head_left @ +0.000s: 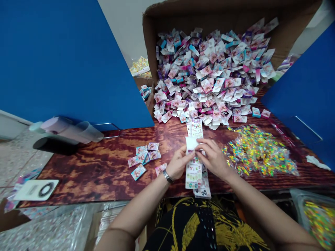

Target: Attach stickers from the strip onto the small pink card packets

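Note:
My left hand point(180, 161) and my right hand point(213, 157) meet over the near edge of the brown wooden table point(104, 164). Both pinch a long strip of small printed sticker sheets point(194, 171) with a white folded top; the strip hangs down toward my lap. A watch is on my left wrist. More of the strip point(195, 127) lies flat on the table just beyond my fingers. Several small pink-and-white packets point(143, 158) lie loose to the left of my left hand.
A tipped cardboard box point(149, 38) spills a big heap of the same small packets point(209, 73) at the back. A pile of clear bags with multicoloured bits point(258, 150) lies on the right. Blue dividers point(65, 59) stand on both sides. Cups point(75, 130) lie left.

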### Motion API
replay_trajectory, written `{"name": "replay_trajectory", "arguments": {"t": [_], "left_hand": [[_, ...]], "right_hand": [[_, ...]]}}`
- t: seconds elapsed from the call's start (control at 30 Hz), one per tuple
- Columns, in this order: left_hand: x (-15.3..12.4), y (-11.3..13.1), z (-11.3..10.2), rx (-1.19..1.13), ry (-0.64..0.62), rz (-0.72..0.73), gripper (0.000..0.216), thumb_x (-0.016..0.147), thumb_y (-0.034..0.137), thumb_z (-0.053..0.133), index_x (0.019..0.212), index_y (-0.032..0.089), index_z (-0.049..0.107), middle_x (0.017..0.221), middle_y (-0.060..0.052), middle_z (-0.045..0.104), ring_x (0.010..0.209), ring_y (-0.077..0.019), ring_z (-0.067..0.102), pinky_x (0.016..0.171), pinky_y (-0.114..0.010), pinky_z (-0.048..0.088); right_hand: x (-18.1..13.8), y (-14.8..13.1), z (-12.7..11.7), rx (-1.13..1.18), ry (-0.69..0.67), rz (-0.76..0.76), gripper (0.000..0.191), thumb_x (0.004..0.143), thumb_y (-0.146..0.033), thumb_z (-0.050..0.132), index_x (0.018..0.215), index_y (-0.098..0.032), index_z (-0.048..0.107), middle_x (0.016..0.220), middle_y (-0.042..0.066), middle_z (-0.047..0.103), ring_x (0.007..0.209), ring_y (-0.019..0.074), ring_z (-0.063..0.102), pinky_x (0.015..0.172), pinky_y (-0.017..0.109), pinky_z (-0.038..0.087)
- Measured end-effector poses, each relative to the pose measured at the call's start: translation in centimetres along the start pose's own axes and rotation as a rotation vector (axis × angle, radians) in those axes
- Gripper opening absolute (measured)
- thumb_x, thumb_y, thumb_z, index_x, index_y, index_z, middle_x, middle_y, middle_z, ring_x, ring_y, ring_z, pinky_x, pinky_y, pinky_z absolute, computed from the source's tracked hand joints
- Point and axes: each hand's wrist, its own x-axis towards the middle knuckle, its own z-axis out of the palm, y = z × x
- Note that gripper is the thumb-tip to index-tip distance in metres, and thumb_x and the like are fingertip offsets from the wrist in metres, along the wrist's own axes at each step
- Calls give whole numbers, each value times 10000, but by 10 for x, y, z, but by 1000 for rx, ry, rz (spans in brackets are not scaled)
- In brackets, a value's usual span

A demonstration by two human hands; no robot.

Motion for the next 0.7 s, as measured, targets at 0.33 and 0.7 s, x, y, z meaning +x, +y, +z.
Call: {"name": "replay_trajectory", "arguments": {"t": [0.33, 0.7], "left_hand": [[-2, -11, -6, 195, -14, -75, 331, 713, 381, 711, 911, 128, 634, 795, -33, 655, 620, -109, 570, 607, -235, 438], [21, 11, 3, -184, 270, -13, 386, 625, 273, 782, 930, 126, 596, 847, -69, 697, 702, -169, 643, 673, -278, 477]], "right_hand": [[24, 16, -9, 140, 71, 144, 109, 875, -257, 523, 945, -213, 594, 1045, 68, 606, 991, 216, 584, 850, 369, 476], [-20, -8, -4, -349, 16, -629, 359, 848, -201, 600, 1198, -267, 555, 1226, 56, 583, 1203, 250, 468, 1006, 486, 388]]}}
